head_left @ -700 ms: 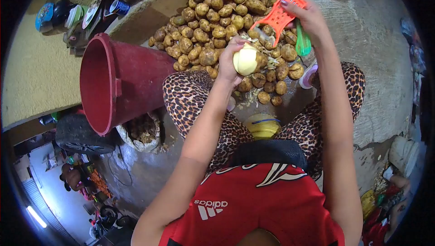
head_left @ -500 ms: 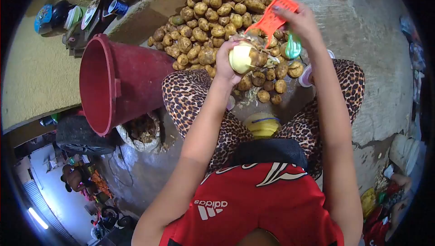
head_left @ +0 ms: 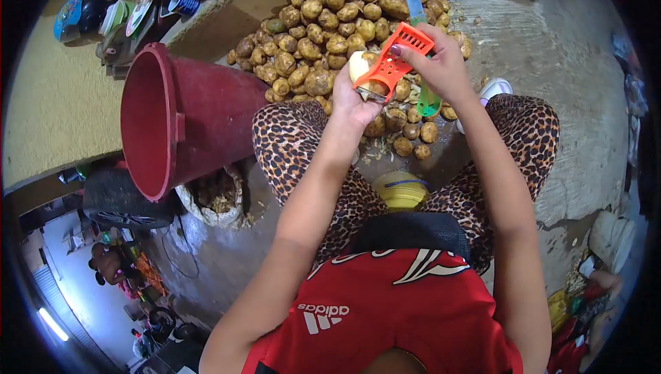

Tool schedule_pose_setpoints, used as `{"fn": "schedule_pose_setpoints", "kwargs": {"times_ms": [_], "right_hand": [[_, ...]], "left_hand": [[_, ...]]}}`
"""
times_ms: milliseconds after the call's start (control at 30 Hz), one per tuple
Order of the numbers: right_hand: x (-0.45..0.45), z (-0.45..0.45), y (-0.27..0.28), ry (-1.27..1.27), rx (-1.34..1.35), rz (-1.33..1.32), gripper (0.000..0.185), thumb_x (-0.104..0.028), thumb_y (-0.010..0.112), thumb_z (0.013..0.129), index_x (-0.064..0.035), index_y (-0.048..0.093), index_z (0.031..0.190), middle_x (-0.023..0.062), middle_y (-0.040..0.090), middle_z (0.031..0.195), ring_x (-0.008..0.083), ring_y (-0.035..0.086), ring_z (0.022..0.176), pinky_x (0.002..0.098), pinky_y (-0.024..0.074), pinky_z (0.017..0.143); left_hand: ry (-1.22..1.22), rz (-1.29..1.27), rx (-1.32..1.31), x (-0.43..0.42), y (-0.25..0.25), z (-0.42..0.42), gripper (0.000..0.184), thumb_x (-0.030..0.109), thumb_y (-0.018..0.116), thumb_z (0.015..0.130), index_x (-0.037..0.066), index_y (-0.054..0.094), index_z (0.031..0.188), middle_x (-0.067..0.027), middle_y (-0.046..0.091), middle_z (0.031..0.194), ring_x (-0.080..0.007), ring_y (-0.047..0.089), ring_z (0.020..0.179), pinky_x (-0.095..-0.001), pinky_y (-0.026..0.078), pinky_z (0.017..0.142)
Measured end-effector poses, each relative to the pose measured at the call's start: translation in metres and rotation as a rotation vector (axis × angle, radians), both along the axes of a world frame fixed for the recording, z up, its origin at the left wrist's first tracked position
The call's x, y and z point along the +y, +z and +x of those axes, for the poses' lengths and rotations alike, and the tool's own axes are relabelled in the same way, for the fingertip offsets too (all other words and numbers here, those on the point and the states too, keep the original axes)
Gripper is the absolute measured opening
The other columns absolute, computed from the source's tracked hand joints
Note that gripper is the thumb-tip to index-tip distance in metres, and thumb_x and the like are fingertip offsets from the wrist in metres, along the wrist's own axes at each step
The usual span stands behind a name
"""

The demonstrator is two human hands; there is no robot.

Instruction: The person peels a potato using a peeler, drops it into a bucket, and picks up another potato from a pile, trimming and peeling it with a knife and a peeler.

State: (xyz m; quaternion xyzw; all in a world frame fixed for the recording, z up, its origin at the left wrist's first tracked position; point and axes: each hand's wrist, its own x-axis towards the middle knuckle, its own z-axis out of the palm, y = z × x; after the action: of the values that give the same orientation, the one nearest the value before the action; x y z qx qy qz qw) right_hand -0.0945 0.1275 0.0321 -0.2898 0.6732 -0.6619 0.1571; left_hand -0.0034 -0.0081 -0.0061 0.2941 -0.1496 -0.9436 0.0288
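Observation:
My left hand point(head_left: 349, 101) is closed around a partly peeled potato point(head_left: 359, 66); pale flesh shows on one side and brown skin on the other. An orange peeler point(head_left: 392, 66) is gripped in my right hand point(head_left: 444, 66), its blade end lying against the potato. The same hand also keeps a knife point(head_left: 428, 103) with a green handle, its blade pointing away from me. Beyond and beneath both hands spreads a heap of unpeeled potatoes point(head_left: 306, 50) on the floor.
A large dark red bucket point(head_left: 213, 99) lies tilted on the left, its mouth facing left. Below it stands a white sack point(head_left: 237, 202) of scraps. A yellow container point(head_left: 401, 191) sits between my legs. Dishes and a blue cup point(head_left: 184, 3) rest on the ledge at upper left.
My right hand has come down and left, bringing the peeler from above onto the potato. The potato has turned in my left hand. The knife has swung more upright.

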Motion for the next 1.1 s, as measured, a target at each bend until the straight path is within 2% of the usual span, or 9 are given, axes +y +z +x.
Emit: {"fn": "schedule_pose_setpoints", "kwargs": {"times_ms": [100,267,433,467,533,633,667,867,1100], "right_hand": [[-0.001,0.000,0.005,0.003,0.063,0.035,0.018,-0.012,0.064,0.078,-0.0009,0.058,0.091,0.0005,0.060,0.078,0.0059,0.056,0.073,0.0215,0.0472,0.066],[0.002,-0.023,0.009,0.016,-0.144,-0.063,0.026,-0.016,0.066,0.077,0.0002,0.058,0.095,0.0021,0.062,0.076,0.0086,0.059,0.069,0.0232,0.0495,0.061],[0.019,-0.064,0.010,-0.245,-0.084,-0.057,0.028,-0.020,0.065,0.078,0.0001,0.058,0.096,0.0056,0.063,0.079,0.0095,0.061,0.067,0.0229,0.0505,0.056],[0.029,-0.077,0.005,-0.111,-0.177,-0.266,0.030,-0.020,0.066,0.078,-0.0008,0.058,0.099,0.0053,0.063,0.079,0.0093,0.061,0.067,0.0229,0.0497,0.053],[0.030,-0.066,0.023,-0.096,-0.187,-0.222,0.028,-0.019,0.066,0.077,-0.0013,0.058,0.098,0.0049,0.063,0.079,0.0085,0.060,0.064,0.0225,0.0491,0.051],[0.010,-0.031,0.016,-0.044,-0.185,-0.129,0.029,-0.018,0.066,0.077,-0.0002,0.057,0.097,0.0051,0.063,0.078,0.0085,0.059,0.062,0.0226,0.0498,0.052],[0.004,-0.024,0.008,-0.008,-0.073,-0.130,0.029,-0.018,0.067,0.076,-0.0002,0.058,0.097,0.0043,0.063,0.077,0.0083,0.058,0.060,0.0214,0.0493,0.050],[0.022,-0.069,0.005,-0.115,-0.215,-0.145,0.022,-0.017,0.065,0.077,-0.0021,0.059,0.093,0.0026,0.062,0.074,0.0086,0.059,0.058,0.0192,0.0470,0.047],[0.005,-0.031,0.015,0.022,-0.336,-0.073,0.022,-0.016,0.067,0.076,-0.0018,0.058,0.090,0.0031,0.063,0.074,0.0079,0.059,0.061,0.0202,0.0476,0.048]], "left_hand": [[-0.011,-0.032,0.008,-0.001,0.001,0.001,0.033,0.030,0.035,0.090,0.007,0.053,0.104,-0.0113,0.059,0.100,-0.0224,0.059,0.089,-0.0373,0.050,0.076],[-0.137,-0.076,0.046,0.002,0.013,-0.002,0.036,0.032,0.031,0.090,0.006,0.054,0.102,-0.0112,0.059,0.096,-0.0233,0.060,0.083,-0.0386,0.051,0.066],[-0.285,-0.116,0.109,-0.004,0.004,0.002,0.040,0.035,0.033,0.087,0.004,0.053,0.101,-0.0122,0.059,0.094,-0.0253,0.060,0.074,-0.0382,0.050,0.053],[-0.300,-0.106,0.135,-0.005,-0.001,0.005,0.040,0.035,0.033,0.087,0.004,0.053,0.102,-0.0126,0.059,0.093,-0.0256,0.060,0.074,-0.0382,0.050,0.054],[-0.335,-0.085,0.189,-0.005,-0.002,0.005,0.039,0.033,0.034,0.087,0.003,0.052,0.104,-0.0133,0.060,0.093,-0.0260,0.061,0.075,-0.0383,0.051,0.056],[-0.139,-0.084,-0.024,0.008,0.021,0.002,0.038,0.031,0.034,0.087,0.002,0.052,0.105,-0.0144,0.060,0.091,-0.0270,0.061,0.076,-0.0384,0.052,0.060],[-0.151,-0.093,0.015,0.008,0.019,0.000,0.038,0.032,0.035,0.087,0.003,0.052,0.105,-0.0150,0.060,0.091,-0.0280,0.061,0.074,-0.0392,0.052,0.060],[-0.335,-0.076,0.258,-0.002,0.002,0.004,0.034,0.030,0.040,0.086,0.003,0.053,0.102,-0.0165,0.060,0.093,-0.0305,0.061,0.073,-0.0392,0.052,0.060],[-0.171,-0.203,0.024,0.013,0.021,0.001,0.034,0.027,0.041,0.084,-0.002,0.054,0.096,-0.0152,0.062,0.084,-0.0255,0.062,0.069,-0.0361,0.053,0.057]]}}
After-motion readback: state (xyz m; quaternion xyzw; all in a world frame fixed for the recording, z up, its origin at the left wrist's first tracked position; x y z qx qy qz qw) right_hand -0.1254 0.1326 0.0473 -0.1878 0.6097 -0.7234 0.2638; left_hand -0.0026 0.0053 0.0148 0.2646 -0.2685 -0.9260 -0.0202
